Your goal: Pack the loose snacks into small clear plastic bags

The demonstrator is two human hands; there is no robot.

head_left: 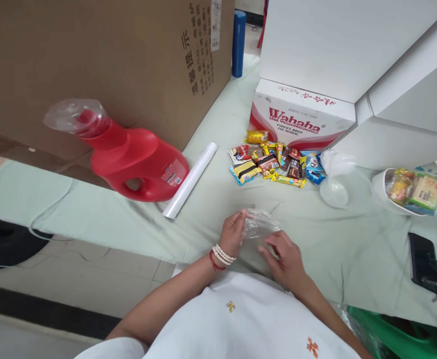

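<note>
My left hand [233,230] and my right hand [284,257] are close together over the pale green cloth [136,224], both pinching a small clear plastic bag [259,224]. The left hand holds the bag's left edge with fingers curled; a beaded bracelet and a red string sit on that wrist. The right hand grips the bag's lower right side. Beyond the hands lies a pile of several wrapped snacks [273,164]. A crumpled clear bag [336,162] and a round clear lid [333,193] lie to the right of the pile.
A red detergent jug [132,157] lies on its side at left, beside a white roll [190,179]. Behind stand a big cardboard box [102,55], a Wahaha carton [301,117] and white boxes [390,65]. At right: a white bowl of snacks [381,192], a phone [422,262] with keys.
</note>
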